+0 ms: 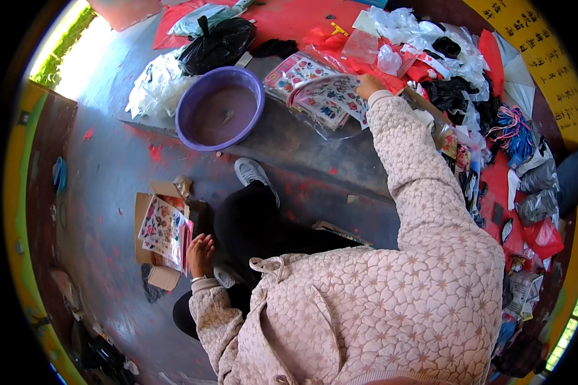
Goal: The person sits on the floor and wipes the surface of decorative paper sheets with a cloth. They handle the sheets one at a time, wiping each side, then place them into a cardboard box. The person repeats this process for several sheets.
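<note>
My right hand (369, 86) reaches far forward, its fingers closed on the edge of a curved stack of flower-printed sheets (331, 96) with pink edges. Beneath it lie more flower-printed sheets in clear plastic (295, 72), on the grey ledge. At the lower left, my left hand (201, 254) is beside an open cardboard box (141, 224), fingers loosely apart and nothing visible in them. Similar flower-printed sheets (162, 224) in clear wrapping stick out of this box, close to the fingertips.
A purple basin (261, 106) holding murky water stands on the ledge (302, 151) edge, by white and black plastic bags (219, 46). Crumpled clear bags (398, 25), red cloth and a bundle of coloured cords (519, 138) crowd the right side. My grey shoe (253, 173) rests below the ledge.
</note>
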The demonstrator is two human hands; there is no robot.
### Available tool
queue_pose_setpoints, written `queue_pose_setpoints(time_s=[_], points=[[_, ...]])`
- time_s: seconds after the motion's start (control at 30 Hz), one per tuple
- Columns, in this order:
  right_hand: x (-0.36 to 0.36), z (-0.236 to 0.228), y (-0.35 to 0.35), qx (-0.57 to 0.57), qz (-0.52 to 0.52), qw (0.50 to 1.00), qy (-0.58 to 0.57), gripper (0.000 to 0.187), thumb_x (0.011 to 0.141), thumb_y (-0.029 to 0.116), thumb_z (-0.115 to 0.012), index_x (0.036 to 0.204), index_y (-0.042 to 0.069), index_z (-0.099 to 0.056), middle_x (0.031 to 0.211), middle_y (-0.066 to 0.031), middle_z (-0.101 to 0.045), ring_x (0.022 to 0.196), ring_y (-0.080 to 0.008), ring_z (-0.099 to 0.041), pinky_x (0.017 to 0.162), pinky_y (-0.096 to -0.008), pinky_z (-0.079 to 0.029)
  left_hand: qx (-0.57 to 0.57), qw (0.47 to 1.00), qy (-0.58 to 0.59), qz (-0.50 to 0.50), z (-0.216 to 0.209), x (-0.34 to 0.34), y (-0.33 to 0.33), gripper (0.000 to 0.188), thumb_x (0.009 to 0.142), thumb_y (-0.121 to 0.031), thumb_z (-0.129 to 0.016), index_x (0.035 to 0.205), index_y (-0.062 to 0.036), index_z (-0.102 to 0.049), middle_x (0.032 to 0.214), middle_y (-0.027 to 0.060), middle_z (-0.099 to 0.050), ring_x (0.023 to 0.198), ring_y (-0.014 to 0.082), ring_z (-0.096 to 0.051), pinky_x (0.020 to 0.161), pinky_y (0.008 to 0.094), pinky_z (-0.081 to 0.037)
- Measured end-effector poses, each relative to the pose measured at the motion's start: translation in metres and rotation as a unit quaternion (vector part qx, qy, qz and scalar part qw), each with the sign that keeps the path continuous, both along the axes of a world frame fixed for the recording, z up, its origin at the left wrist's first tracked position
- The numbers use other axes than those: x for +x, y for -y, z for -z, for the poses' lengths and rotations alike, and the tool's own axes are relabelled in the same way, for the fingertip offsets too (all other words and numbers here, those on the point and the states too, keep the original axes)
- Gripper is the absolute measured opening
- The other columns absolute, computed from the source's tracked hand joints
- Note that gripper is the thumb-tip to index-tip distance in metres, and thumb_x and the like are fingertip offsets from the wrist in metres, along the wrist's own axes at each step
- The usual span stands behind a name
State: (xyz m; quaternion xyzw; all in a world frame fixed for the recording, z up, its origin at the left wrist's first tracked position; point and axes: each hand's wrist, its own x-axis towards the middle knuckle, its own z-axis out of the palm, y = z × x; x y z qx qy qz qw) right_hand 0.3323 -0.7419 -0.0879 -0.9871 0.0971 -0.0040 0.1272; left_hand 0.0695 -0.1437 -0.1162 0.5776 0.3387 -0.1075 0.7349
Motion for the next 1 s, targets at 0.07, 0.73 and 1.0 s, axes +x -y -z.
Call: queue_pose_setpoints(time_s=[0.07, 0.73, 1.0], points=[[0.008, -0.002, 0.002, 0.044, -0.030, 0.999, -0.005, 0.033, 0.069, 0.018, -0.065, 0.100, 0.007, -0.063, 0.086, -0.0187, -0.063, 0.081, -0.0297, -0.062, 0.074, -0.0379, -0.047, -0.023, 0.999, 0.026, 0.021, 0.008, -0.003, -0.007, 0.032, 0.087, -0.023, -0.050, 0.111, -0.0024, -0.051, 0.100, 0.0119, -0.062, 0.079, 0.0163, -0.061, 0.067, 0.0242, -0.050], [-0.085, -0.237, -0.168, 0.750, -0.162, 0.626, -0.136, 0.027, 0.075, -0.002, -0.059, 0.101, -0.005, -0.054, 0.091, -0.0176, -0.063, 0.075, -0.0230, -0.065, 0.073, -0.0374, -0.054, -0.176, 0.950, 0.248, 0.076, -0.168, 0.008, 0.047, 0.046, 0.091, -0.035, -0.044, 0.123, -0.0022, -0.042, 0.121, 0.0133, -0.050, 0.108, 0.0235, -0.050, 0.092, 0.0367, -0.040], [-0.129, -0.259, -0.357, 0.677, -0.375, 0.579, -0.255, 0.020, 0.073, 0.003, -0.063, 0.092, -0.003, -0.060, 0.084, -0.0108, -0.065, 0.071, -0.0160, -0.064, 0.067, -0.0274, -0.052, -0.314, 0.846, 0.417, 0.108, -0.205, -0.034, 0.017, 0.072, 0.083, -0.056, -0.045, 0.127, -0.0012, -0.034, 0.125, 0.0129, -0.046, 0.115, 0.0238, -0.045, 0.096, 0.0417, -0.035]])
